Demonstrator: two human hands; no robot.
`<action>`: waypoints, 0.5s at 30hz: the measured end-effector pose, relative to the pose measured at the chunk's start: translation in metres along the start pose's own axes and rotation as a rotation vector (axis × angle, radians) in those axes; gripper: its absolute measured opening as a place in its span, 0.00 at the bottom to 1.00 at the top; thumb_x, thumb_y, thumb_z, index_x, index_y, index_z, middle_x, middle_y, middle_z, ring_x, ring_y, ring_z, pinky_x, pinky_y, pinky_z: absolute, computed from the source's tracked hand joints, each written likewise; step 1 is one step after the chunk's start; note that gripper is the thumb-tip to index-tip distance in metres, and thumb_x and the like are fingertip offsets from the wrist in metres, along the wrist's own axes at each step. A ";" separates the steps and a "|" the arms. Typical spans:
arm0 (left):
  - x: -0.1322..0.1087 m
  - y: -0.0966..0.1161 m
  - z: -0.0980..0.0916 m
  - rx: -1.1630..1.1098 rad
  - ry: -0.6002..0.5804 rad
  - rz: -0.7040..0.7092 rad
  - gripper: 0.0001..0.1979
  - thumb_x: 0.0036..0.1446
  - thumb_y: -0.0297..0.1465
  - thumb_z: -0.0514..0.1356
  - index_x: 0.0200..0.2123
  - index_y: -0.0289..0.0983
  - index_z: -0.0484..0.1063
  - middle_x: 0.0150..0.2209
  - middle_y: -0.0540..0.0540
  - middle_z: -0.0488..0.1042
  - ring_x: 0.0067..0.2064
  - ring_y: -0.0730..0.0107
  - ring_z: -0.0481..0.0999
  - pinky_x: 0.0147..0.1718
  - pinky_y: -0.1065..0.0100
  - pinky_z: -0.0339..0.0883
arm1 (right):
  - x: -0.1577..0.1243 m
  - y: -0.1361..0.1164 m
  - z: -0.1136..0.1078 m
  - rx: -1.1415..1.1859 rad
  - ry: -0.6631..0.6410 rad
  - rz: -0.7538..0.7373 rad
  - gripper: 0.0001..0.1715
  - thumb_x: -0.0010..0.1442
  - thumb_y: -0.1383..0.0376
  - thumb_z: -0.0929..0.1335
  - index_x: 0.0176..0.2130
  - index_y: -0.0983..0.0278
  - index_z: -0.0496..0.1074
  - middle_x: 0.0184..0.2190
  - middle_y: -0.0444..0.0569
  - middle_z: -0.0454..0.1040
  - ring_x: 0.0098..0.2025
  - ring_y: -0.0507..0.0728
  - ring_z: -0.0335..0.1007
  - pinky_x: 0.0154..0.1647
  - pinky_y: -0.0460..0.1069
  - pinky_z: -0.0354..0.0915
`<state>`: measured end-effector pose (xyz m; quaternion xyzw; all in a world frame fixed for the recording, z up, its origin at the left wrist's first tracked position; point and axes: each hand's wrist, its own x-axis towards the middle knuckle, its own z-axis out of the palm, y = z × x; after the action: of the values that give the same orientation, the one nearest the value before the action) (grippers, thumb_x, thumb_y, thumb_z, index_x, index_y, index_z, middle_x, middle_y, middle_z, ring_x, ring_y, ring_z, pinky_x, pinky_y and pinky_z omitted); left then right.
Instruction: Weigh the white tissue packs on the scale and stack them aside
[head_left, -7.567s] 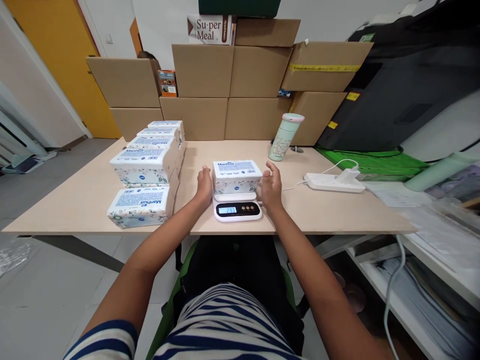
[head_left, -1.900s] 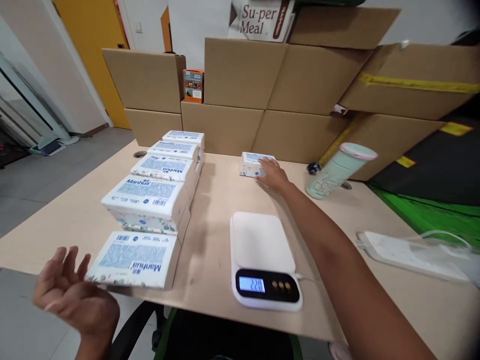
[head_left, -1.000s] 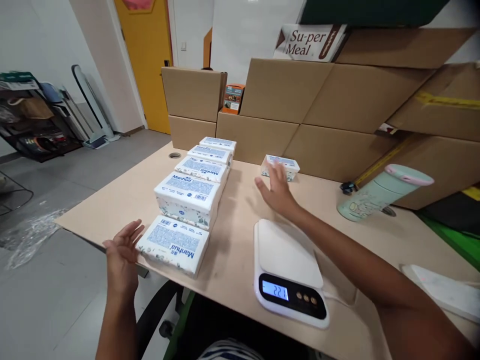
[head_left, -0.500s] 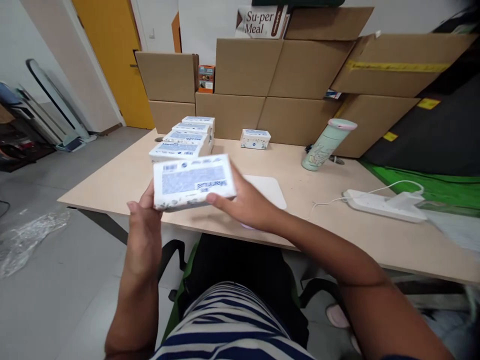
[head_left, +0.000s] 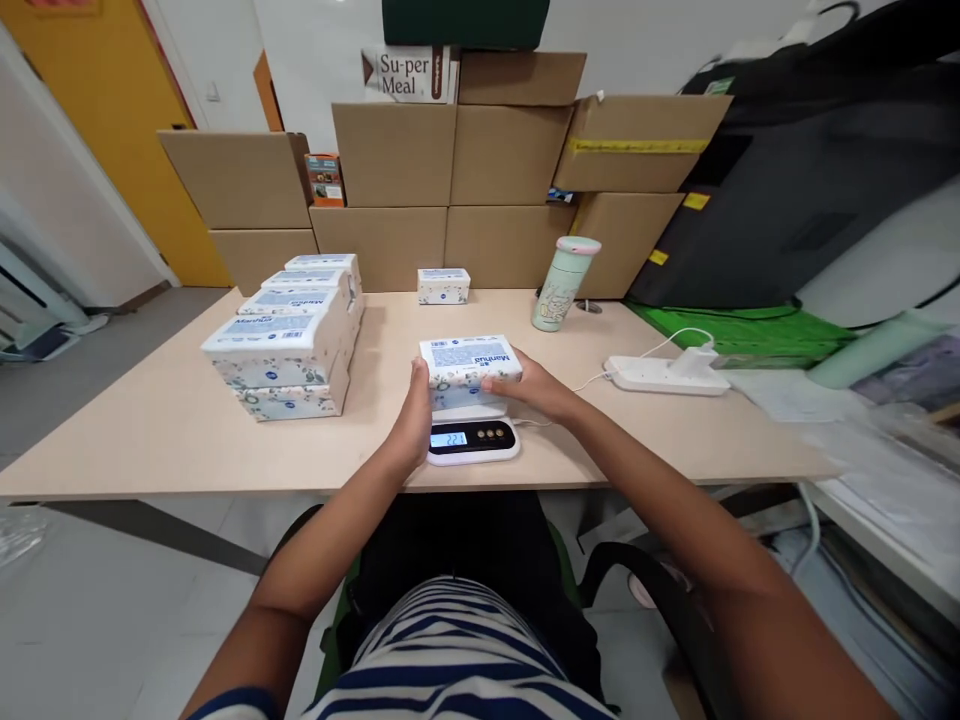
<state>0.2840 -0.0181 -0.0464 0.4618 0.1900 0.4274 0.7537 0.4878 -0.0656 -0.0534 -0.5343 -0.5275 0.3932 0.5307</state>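
A white and blue Manhua tissue pack [head_left: 470,361] rests on the white kitchen scale [head_left: 472,438], whose display is lit. My left hand [head_left: 415,402] grips the pack's left end. My right hand [head_left: 534,381] holds its right end, thumb on the front face. Rows of stacked tissue packs [head_left: 289,332] stand on the table's left. A single tissue pack [head_left: 443,285] lies at the back, against the cardboard boxes.
A mint-green bottle [head_left: 560,282] stands behind and right of the scale. A white power strip [head_left: 664,373] with a plug and cable lies further right. Cardboard boxes [head_left: 450,190] line the table's back edge. Papers and a green mat [head_left: 720,325] sit at the right.
Both hands lifted the nearest tissue pack off the left pile and brought it right, onto the scale. The earlier pack now lies at the table's back.
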 end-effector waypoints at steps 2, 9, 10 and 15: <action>0.003 0.001 -0.006 0.024 0.097 0.004 0.32 0.80 0.51 0.47 0.76 0.44 0.68 0.76 0.49 0.71 0.84 0.51 0.55 0.83 0.48 0.50 | 0.003 0.012 0.003 0.033 0.018 0.002 0.65 0.45 0.43 0.87 0.72 0.57 0.70 0.68 0.59 0.79 0.69 0.74 0.76 0.77 0.74 0.65; 0.045 0.001 -0.049 0.156 0.431 -0.022 0.39 0.80 0.53 0.39 0.85 0.47 0.34 0.87 0.50 0.34 0.86 0.73 0.38 0.82 0.65 0.39 | 0.007 0.040 0.006 0.032 0.309 -0.044 0.95 0.45 0.32 0.83 0.85 0.49 0.28 0.87 0.53 0.32 0.88 0.71 0.35 0.85 0.69 0.47; 0.050 -0.003 -0.053 0.166 0.429 -0.020 0.39 0.80 0.54 0.38 0.85 0.47 0.33 0.87 0.50 0.34 0.86 0.73 0.37 0.82 0.65 0.39 | 0.010 0.042 0.007 0.031 0.327 -0.077 0.97 0.44 0.30 0.83 0.84 0.50 0.25 0.87 0.53 0.26 0.88 0.69 0.29 0.85 0.68 0.44; 0.057 -0.020 -0.053 0.092 0.154 -0.009 0.37 0.80 0.54 0.39 0.83 0.45 0.52 0.83 0.46 0.56 0.85 0.55 0.52 0.83 0.53 0.48 | 0.029 0.053 0.017 0.090 0.292 -0.135 0.90 0.47 0.21 0.75 0.85 0.48 0.31 0.87 0.49 0.32 0.88 0.65 0.32 0.87 0.64 0.38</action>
<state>0.2891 0.0526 -0.0838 0.4608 0.2688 0.4490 0.7168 0.4827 -0.0281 -0.1034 -0.5248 -0.4613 0.2981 0.6503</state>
